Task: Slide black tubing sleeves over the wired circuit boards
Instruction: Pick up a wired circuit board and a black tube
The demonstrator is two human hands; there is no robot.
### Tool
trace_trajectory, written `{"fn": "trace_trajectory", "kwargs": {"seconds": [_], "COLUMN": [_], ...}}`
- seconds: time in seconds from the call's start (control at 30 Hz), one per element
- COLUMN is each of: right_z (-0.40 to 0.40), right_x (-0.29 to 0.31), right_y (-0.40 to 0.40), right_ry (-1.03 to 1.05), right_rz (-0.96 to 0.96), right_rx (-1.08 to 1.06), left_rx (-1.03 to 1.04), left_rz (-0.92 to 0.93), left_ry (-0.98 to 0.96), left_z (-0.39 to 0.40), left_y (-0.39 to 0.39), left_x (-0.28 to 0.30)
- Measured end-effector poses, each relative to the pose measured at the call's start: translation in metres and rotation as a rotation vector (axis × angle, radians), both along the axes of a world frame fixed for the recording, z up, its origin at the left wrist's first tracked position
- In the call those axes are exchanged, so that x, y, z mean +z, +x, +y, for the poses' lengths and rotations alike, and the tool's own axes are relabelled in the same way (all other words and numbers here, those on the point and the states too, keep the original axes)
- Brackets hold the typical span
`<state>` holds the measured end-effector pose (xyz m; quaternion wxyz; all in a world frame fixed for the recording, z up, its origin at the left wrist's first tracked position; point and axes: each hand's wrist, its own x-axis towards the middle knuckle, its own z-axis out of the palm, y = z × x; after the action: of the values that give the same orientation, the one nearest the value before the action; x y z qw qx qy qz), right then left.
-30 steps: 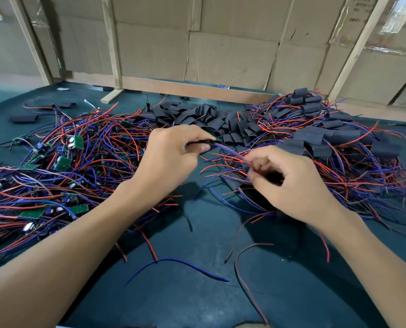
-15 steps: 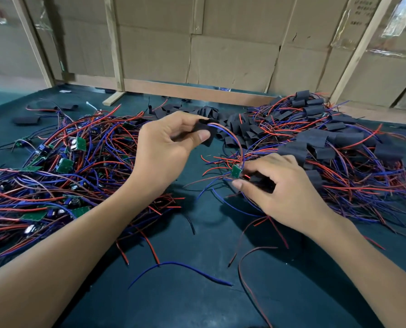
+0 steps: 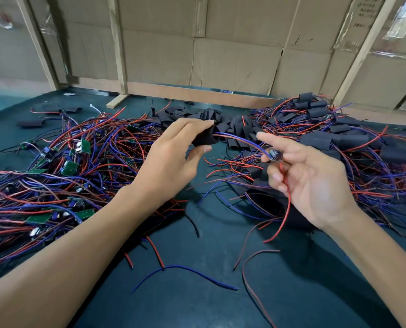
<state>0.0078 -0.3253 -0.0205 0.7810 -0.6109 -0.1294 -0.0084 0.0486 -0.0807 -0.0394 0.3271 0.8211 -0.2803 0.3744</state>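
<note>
Head view, looking down on a dark green table (image 3: 197,304). Left hand (image 3: 173,162) raised over the middle, fingers and thumb pinched on a black tubing sleeve (image 3: 203,138), with blue wires (image 3: 242,140) running out of the sleeve's right end. Right hand (image 3: 315,181) palm-up just beside, thumb and middle fingers lightly closed on a small circuit board (image 3: 273,154) at the far end of those blue wires, index finger pointing out straight, other fingers loosely curled. A red wire (image 3: 286,209) trailing down from the same board across the palm. To the left, a heap of bare green boards (image 3: 69,166) tangled in red and blue wire. Behind the hands, a pile of loose black sleeves (image 3: 235,129). To the right, a heap of sleeved boards (image 3: 353,140). Cardboard wall (image 3: 232,55) at the back.
</note>
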Motion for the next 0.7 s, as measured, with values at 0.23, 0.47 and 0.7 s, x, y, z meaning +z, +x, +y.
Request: {"fn": "trace_trajectory", "kwargs": {"seconds": [0.23, 0.47, 0.7], "right_z": [0.014, 0.018, 0.019], "right_x": [-0.001, -0.007, -0.007], "right_y": [-0.006, -0.01, -0.014], "right_ry": [0.009, -0.159, -0.389], "right_rz": [-0.106, -0.126, -0.337], "right_rx": [-0.108, -0.205, -0.322], "left_rx": [-0.072, -0.178, -0.231], "left_rz": [-0.075, -0.144, -0.133], "left_ry": [0.088, 0.175, 0.222], "left_z": [-0.005, -0.018, -0.019], "left_y": [-0.003, -0.011, -0.012], "left_x": [0.0, 0.0, 0.0]}}
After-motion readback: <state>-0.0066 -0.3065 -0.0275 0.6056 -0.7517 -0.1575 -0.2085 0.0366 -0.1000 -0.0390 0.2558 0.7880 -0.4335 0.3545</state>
